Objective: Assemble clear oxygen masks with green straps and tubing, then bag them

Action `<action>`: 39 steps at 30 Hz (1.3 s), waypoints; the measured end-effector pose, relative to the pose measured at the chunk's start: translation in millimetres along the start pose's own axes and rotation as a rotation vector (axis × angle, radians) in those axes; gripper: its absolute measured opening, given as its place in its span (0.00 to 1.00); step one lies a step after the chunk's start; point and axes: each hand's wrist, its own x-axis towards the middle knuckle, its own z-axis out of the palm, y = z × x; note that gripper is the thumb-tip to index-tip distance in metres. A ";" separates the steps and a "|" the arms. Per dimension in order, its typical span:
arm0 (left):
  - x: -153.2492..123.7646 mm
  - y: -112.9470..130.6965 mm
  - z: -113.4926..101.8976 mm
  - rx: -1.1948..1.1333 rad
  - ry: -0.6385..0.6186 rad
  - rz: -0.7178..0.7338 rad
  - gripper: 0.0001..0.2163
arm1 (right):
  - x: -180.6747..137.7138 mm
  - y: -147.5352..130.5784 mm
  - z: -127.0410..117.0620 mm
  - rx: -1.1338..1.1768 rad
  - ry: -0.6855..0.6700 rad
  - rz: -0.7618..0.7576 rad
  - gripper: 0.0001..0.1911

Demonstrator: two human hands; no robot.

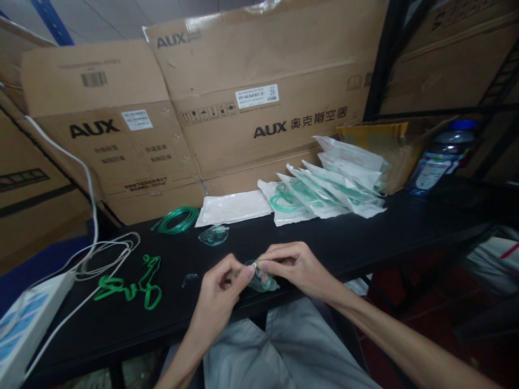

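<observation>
Both hands meet over the front edge of a black table [365, 237]. A clear greenish plastic mask [261, 279] sits between them. My left hand [221, 294] pinches its near side with thumb and fingers closed. From the right, my right hand [294, 267] grips the mask's top with curled fingers. A second clear mask [213, 235] lies on the table just beyond. Left of it sits a small clear piece [189, 279].
Green elastic straps [133, 285] and coiled green tubing [178, 220] lie at the left, with a white cable [97, 254] and a white power strip [24, 324]. Sealed white pouches [324, 189] are stacked at the back right beside a water bottle [440, 156]. Cardboard boxes [263, 92] wall the back.
</observation>
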 end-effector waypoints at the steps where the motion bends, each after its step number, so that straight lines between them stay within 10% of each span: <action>1: -0.1 0.3 -0.4 0.016 -0.003 0.008 0.18 | 0.2 0.9 0.2 -0.012 0.001 0.006 0.08; 9: 2.6 1.6 1.0 0.106 0.002 0.015 0.18 | -3.0 2.1 7.2 -0.224 0.049 -0.065 0.08; 21: 1.8 6.0 2.8 0.145 -0.019 -0.011 0.20 | 1.4 -3.2 -0.1 0.270 -0.085 0.216 0.16; 39: 2.5 9.5 3.5 0.070 -0.055 -0.038 0.22 | 1.6 -5.1 1.0 0.272 -0.039 0.267 0.21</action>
